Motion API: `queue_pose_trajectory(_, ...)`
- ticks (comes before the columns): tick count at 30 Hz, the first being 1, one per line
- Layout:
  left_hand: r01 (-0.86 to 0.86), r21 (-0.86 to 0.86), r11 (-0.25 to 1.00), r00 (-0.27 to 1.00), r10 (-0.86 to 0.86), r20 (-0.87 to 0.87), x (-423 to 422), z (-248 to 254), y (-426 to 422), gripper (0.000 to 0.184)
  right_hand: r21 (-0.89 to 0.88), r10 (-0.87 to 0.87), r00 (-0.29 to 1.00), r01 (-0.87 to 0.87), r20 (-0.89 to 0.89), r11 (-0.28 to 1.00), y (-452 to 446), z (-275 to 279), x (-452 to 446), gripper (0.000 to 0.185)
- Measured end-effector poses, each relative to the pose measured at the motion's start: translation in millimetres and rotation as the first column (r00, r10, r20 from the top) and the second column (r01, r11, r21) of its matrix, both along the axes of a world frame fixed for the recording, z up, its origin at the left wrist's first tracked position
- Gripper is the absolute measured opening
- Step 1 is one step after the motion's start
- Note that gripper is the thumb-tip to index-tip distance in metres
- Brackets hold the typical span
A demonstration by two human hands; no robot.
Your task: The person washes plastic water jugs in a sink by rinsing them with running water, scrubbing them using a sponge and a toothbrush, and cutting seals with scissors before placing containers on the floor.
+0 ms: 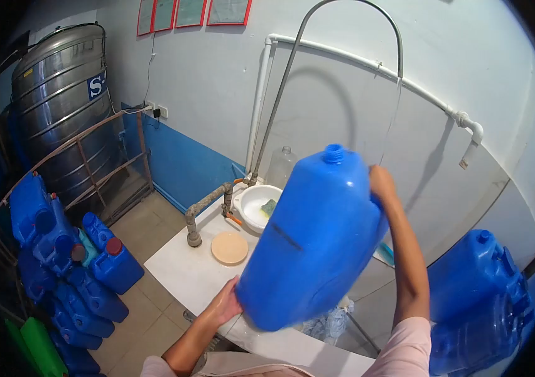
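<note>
A large blue jug (318, 232) with an uncapped neck is tilted over the white counter (179, 261). My right hand (380, 183) is closed round the jug's upper right side, where its handle is mostly hidden. Against the jug's lower left edge lies my left hand (226, 301), its fingers partly hidden behind the jug. Behind the jug, a thin stream of water falls from the curved metal pipe (399, 56). A white basin (248, 204) with a green and yellow sponge (269, 207) stands left of the jug, near a beige round lid (229, 248).
Several blue jugs (117, 264) crowd the floor at left, beside a green container (41, 345). More blue containers (468, 270) stand at right. A clear bottle (281, 164) is behind the basin. Pipes with orange-handled valves (233, 218) rise at the counter's back left.
</note>
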State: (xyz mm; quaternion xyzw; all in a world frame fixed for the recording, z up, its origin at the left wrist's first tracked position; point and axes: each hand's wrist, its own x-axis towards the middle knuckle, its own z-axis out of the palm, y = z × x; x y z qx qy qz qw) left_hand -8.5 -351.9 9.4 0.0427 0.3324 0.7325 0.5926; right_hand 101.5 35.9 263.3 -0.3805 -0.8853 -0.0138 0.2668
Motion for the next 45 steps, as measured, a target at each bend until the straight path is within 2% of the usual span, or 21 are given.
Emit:
queue_pose_trajectory(3, 0.005, -0.01, 1.0, 1.0, -0.005, -0.007, -40, 25, -45, 0.047, -0.07, -0.012, 0.997, 0.018, 0.076, 0.997, -24, 0, -3, 0.038)
queue_pose_trajectory(6, -0.17, 0.044, 0.984, 0.921, 0.175, -0.349, -63, 78, -48, 0.044, -0.049, -0.001, 0.987, -0.007, -0.158, 0.999, -20, 6, 7, 0.038)
queue_pose_trajectory(8, -0.198, 0.033, 0.98, 0.908, 0.196, -0.369, -59, 63, -20, 0.044, -0.124, 0.179, 0.902, -0.245, -0.394, 0.962, 9, 11, 21, 0.04)
queue_pose_trajectory(10, -0.233, 0.028, 0.972, 0.892, 0.225, -0.392, -50, 41, 4, 0.044, -0.036, 0.136, 0.945, -0.153, -0.298, 0.988, 11, 9, 17, 0.038)
queue_pose_trajectory(12, -0.124, -0.017, 0.992, 0.973, 0.119, -0.196, -33, 12, 10, 0.043, 0.071, 0.088, 0.974, -0.075, -0.208, 0.995, 9, 4, 6, 0.036)
queue_pose_trajectory(14, -0.057, -0.038, 0.998, 0.993, 0.053, -0.106, -29, 12, -17, 0.043, 0.033, -0.093, 0.993, 0.091, 0.069, 0.995, -6, -12, -7, 0.03)
queue_pose_trajectory(15, 0.017, -0.057, 0.998, 1.0, -0.018, -0.017, -33, 18, -31, 0.043, 0.044, -0.092, 0.993, 0.09, 0.067, 0.995, -16, -10, -12, 0.03)
queue_pose_trajectory(17, -0.086, -0.135, 0.987, 0.983, 0.062, -0.172, -63, 45, -51, 0.044, -0.005, 0.0, 0.997, 0.0, -0.078, 1.0, -37, -5, -11, 0.027)
queue_pose_trajectory(18, -0.171, -0.102, 0.98, 0.932, 0.127, -0.338, -69, 65, -50, 0.044, -0.009, -0.004, 0.998, 0.003, -0.069, 1.0, -36, -2, -6, 0.027)
queue_pose_trajectory(20, -0.295, -0.002, 0.956, 0.803, 0.247, -0.542, -79, 87, -38, 0.046, 0.052, 0.134, 0.94, -0.124, -0.314, 0.991, -24, 6, 6, 0.031)
queue_pose_trajectory(24, -0.289, 0.036, 0.957, 0.866, 0.277, -0.417, -57, 37, 7, 0.047, -0.103, 0.142, 0.942, -0.18, -0.303, 0.978, 19, -4, 14, 0.033)
queue_pose_trajectory(26, -0.092, 0.056, 0.994, 0.969, 0.102, -0.226, -39, 9, 2, 0.046, 0.024, -0.079, 0.995, 0.08, -0.056, 0.997, 13, -16, 2, 0.035)
queue_pose_trajectory(29, 0.017, -0.075, 0.997, 0.985, -0.029, -0.171, -56, 26, -36, 0.046, -0.026, -0.048, 0.999, 0.047, -0.023, 0.999, -29, -10, -8, 0.037)
queue_pose_trajectory(31, -0.045, -0.116, 0.992, 0.947, 0.006, -0.322, -85, 68, -53, 0.046, 0.028, -0.033, 0.998, 0.034, -0.062, 0.999, -32, -5, -2, 0.037)
queue_pose_trajectory(32, -0.042, -0.122, 0.992, 0.948, 0.001, -0.318, -90, 79, -45, 0.046, 0.002, 0.03, 0.977, -0.03, -0.211, 1.0, -22, -3, 4, 0.036)
queue_pose_trajectory(34, -0.251, -0.096, 0.963, 0.786, 0.145, -0.602, -87, 95, -30, 0.048, -0.027, 0.074, 0.931, -0.09, -0.359, 0.996, 2, -3, 20, 0.035)
queue_pose_trajectory(35, -0.247, -0.105, 0.963, 0.788, 0.136, -0.601, -80, 80, -15, 0.048, -0.052, 0.104, 0.928, -0.131, -0.359, 0.99, 19, -5, 26, 0.034)
queue_pose_trajectory(37, -0.206, 0.036, 0.978, 0.918, 0.206, -0.338, -65, 26, 16, 0.049, -0.074, 0.139, 0.922, -0.177, -0.362, 0.981, 32, -20, 24, 0.034)
queue_pose_trajectory(40, -0.074, -0.045, 0.996, 0.98, 0.065, -0.19, -38, -5, 1, 0.051, 0.026, 0.029, 0.993, -0.027, -0.112, 0.999, 14, -30, 4, 0.033)
queue_pose_trajectory(43, -0.052, -0.146, 0.988, 0.976, 0.02, -0.215, -72, 25, -41, 0.052, 0.006, -0.049, 0.998, 0.05, -0.038, 0.999, -39, -12, -6, 0.032)
queue_pose_trajectory(45, -0.116, -0.147, 0.982, 0.878, 0.032, -0.478, -87, 83, -54, 0.05, 0.03, -0.058, 0.991, 0.063, -0.124, 0.998, -43, 3, -6, 0.036)
